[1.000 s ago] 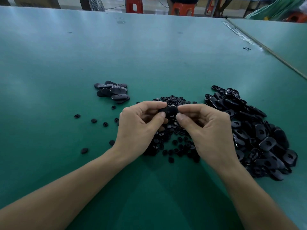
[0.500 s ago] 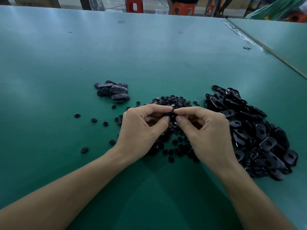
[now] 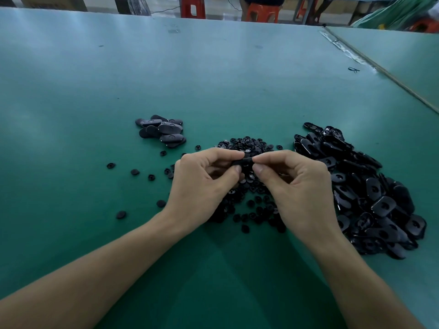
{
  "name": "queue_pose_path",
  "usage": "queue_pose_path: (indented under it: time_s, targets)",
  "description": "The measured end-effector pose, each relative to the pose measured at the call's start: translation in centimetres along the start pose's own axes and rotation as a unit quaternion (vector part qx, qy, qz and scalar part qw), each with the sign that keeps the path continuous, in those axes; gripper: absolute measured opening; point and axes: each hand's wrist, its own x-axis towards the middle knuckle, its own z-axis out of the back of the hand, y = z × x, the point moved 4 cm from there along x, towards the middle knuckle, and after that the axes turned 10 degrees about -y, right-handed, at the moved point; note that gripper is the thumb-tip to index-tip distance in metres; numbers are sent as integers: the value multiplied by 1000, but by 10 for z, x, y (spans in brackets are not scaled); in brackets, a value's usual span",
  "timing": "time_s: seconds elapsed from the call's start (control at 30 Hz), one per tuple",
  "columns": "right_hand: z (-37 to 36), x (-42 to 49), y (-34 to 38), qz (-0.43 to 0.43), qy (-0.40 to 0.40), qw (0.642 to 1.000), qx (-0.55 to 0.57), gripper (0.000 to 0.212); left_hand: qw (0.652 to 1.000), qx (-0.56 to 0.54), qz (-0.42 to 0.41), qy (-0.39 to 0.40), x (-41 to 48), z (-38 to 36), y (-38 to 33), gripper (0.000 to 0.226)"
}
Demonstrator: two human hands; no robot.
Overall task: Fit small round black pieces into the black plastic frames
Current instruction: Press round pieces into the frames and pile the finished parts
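My left hand (image 3: 204, 184) and my right hand (image 3: 294, 186) meet above the middle of the green table, both pinching one black plastic frame (image 3: 242, 160) between thumbs and forefingers. Whether a round piece sits in it is hidden by my fingertips. Under my hands lies a heap of small round black pieces (image 3: 249, 205). A large pile of empty black frames (image 3: 365, 191) spreads to the right. A small stack of frames (image 3: 164, 130) rests at the back left.
Several loose round pieces (image 3: 134, 172) are scattered left of my hands. The green table (image 3: 213, 74) stretches far back. A seam with a second table (image 3: 389, 77) runs along the right. Red and orange stools (image 3: 261, 11) stand beyond the far edge.
The frame between my fingertips has turned edge-on, and my hands have shifted only slightly. The piles have not moved.
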Motion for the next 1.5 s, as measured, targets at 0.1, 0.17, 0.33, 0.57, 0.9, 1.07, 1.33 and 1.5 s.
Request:
queue_pose_path:
  time_s: [0.1,0.17,0.33,0.57,0.9,1.07,1.33,1.5]
  targets:
    - [0,0,-1,-18,-1,1000,10,21,1000,13,-9,7,0,0,0,25]
    - [-1,-1,-3,-42,11,999,29,17,1000,17,-15,9,0,0,0,24]
    - [-2,-2,-3,-44,10,999,27,17,1000,11,-14,21,-1,-2,-3,22]
    - [-3,-2,-5,-33,18,999,5,18,999,12,-21,23,-2,-1,-4,23]
    - [-4,-4,-6,-28,12,1000,1,22,999,10,-22,37,-2,-2,-5,21]
    - [-8,-8,-4,-22,-1,1000,-13,19,999,11,-23,31,0,-2,-3,20]
    - [-8,-8,0,11,18,999,-29,19,999,10,-33,14,1,0,-2,25]
    - [-3,-3,-5,-5,24,999,-30,29,999,0,-27,44,0,-3,-3,29]
